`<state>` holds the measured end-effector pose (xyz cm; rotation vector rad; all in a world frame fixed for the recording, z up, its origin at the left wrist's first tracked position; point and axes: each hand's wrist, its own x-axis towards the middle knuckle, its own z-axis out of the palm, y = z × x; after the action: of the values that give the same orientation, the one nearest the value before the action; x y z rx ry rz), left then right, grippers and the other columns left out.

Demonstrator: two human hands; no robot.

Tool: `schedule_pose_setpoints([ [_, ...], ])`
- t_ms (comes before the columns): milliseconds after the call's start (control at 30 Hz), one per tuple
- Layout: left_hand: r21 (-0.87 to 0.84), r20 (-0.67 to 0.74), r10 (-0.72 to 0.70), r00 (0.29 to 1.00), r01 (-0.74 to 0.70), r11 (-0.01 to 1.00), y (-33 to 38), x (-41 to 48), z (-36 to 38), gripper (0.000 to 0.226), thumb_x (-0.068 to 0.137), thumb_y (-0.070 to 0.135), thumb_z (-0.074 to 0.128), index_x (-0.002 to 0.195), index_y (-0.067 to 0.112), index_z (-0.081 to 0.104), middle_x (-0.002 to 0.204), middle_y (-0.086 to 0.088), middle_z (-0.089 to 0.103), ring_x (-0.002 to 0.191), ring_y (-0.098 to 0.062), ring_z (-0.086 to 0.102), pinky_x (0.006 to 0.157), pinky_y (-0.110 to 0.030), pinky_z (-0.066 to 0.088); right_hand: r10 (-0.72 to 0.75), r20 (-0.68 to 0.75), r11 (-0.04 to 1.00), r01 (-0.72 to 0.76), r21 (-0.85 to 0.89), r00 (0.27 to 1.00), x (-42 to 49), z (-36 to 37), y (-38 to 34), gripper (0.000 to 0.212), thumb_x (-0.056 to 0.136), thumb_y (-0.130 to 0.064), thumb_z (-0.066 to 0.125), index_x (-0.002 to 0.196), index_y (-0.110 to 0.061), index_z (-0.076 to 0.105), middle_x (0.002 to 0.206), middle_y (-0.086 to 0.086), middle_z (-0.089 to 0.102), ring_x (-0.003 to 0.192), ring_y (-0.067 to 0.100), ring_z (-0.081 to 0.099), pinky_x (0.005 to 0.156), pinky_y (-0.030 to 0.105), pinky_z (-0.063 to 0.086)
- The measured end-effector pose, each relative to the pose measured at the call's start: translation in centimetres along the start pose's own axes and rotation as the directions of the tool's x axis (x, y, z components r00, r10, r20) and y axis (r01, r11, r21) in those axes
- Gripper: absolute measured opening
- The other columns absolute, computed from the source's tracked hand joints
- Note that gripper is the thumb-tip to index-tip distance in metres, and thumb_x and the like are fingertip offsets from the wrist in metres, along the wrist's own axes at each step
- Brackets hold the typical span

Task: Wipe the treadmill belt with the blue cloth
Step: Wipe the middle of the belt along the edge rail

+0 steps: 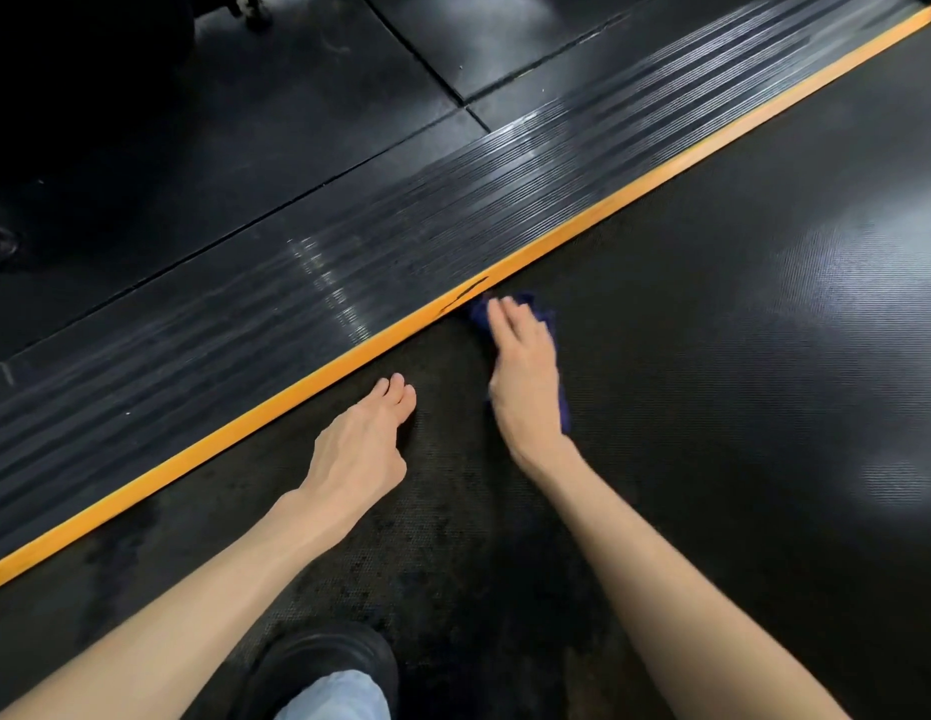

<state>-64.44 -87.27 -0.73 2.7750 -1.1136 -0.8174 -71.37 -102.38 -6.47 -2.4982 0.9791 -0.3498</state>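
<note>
The black textured treadmill belt (713, 330) fills the right and lower part of the head view. My right hand (523, 376) lies flat on the blue cloth (544, 317), pressing it onto the belt close to the orange edge strip (297, 387). Most of the cloth is hidden under the palm; only its edges show. My left hand (362, 444) rests on the belt with straight fingers, just left of the right hand and near the strip. It holds nothing.
Beyond the orange strip runs a ribbed black side rail (349, 262), then dark rubber floor mats (245, 122). My black shoe (323, 662) and a light trouser leg (333, 698) stand on the belt at the bottom. Dark damp patches mark the belt near my arms.
</note>
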Motion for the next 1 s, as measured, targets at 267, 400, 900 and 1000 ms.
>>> schedule_pose_setpoints([
  [267,0.042,-0.036,0.054,0.998,-0.053,0.998,0.0,-0.2,-0.2,0.071,0.089,0.002,0.047,0.148,0.028,0.016,0.155,0.013,0.007,0.139,-0.007,0.023,0.096,-0.025,0.043,-0.236,0.065,0.968,0.240,-0.069,0.970,-0.7,-1.8,4.4,0.058,0.072,0.002,0.041,0.129,-0.003,0.052,0.131,0.016,0.054,0.122,0.034,0.049,0.107,0.042,0.032],
  [400,0.070,-0.031,0.054,0.998,-0.052,0.996,0.4,-0.2,-0.2,0.070,0.090,0.005,0.047,0.148,0.026,0.015,0.155,0.011,0.007,0.138,-0.008,0.026,0.092,-0.025,0.045,0.223,-0.026,0.973,-0.224,-0.054,0.975,4.9,-4.7,9.3,0.070,0.079,0.012,0.044,0.145,-0.005,0.029,0.152,0.013,0.026,0.143,0.030,0.017,0.116,0.038,0.005],
  [900,0.056,-0.043,0.105,0.994,-0.103,0.993,-0.7,0.0,0.7,0.071,0.089,0.002,0.049,0.148,0.025,0.015,0.154,0.012,0.008,0.141,-0.006,0.011,0.094,-0.024,0.045,-0.081,0.032,0.994,0.083,-0.070,0.996,-3.7,-5.3,11.4,0.061,0.083,0.009,0.047,0.141,-0.011,0.040,0.147,0.010,0.039,0.137,0.027,0.033,0.116,0.045,0.020],
  [1000,0.065,-0.051,0.114,0.992,-0.111,0.992,-0.8,0.1,1.0,0.069,0.090,0.004,0.047,0.148,0.023,0.016,0.155,0.011,0.008,0.142,-0.007,0.011,0.095,-0.024,0.044,0.363,-0.183,0.929,-0.369,0.002,0.914,-1.8,-7.6,14.5,0.051,0.094,0.001,0.042,0.144,-0.008,0.035,0.150,0.011,0.033,0.139,0.030,0.028,0.117,0.041,0.016],
])
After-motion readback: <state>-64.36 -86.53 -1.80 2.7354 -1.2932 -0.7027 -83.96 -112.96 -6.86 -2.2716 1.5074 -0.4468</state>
